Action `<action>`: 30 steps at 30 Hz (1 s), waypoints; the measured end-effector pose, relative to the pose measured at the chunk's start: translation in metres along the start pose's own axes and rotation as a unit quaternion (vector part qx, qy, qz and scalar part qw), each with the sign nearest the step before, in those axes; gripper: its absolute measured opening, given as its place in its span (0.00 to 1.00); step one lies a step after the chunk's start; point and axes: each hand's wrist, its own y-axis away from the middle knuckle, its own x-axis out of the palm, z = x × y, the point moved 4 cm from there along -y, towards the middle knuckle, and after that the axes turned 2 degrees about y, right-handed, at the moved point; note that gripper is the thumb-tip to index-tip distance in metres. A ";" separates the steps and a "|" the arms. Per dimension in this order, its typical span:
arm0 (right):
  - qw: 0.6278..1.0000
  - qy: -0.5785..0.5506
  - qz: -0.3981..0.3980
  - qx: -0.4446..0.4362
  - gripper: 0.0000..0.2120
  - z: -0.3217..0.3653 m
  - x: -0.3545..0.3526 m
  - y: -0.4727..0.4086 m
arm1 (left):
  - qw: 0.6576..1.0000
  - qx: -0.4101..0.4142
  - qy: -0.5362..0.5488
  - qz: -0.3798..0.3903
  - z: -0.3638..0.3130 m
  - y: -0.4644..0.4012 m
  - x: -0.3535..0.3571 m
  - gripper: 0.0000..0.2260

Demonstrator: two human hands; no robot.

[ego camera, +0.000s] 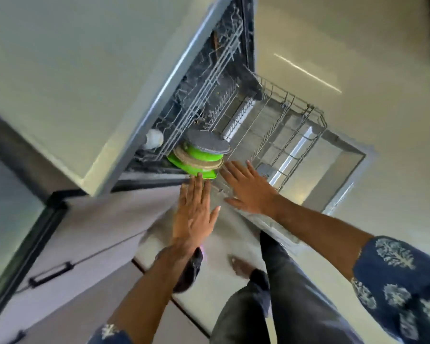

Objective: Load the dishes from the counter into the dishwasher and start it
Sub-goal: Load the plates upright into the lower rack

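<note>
While both hands reach in with fingers straight and holding nothing, the left hand touches the green dish. Steady the stack before the right hand pushes the rack.

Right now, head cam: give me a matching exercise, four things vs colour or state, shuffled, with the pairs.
Things:
1. left hand
2. plate on top of the stack
3. bowls in the stack
4. lower rack

States:
A. bright green
B. pulled out over the open door
C. dark grey, flat
D. fingers straight, tips at the green stack

Pairs: 1-D, 2-C, 3-A, 4-B
</note>
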 end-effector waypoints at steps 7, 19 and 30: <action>0.985 0.109 -0.010 -0.135 0.45 0.122 -0.054 0.063 | 0.986 -0.125 0.101 -0.049 0.015 0.155 -0.039 0.33; 0.870 0.227 -0.034 -0.437 0.36 0.462 -0.082 0.099 | 0.826 -0.487 0.206 -0.195 0.090 0.499 -0.002 0.32; 0.759 0.204 0.037 -0.618 0.34 0.676 0.000 0.135 | 0.674 -0.685 0.229 -0.153 0.089 0.688 0.080 0.32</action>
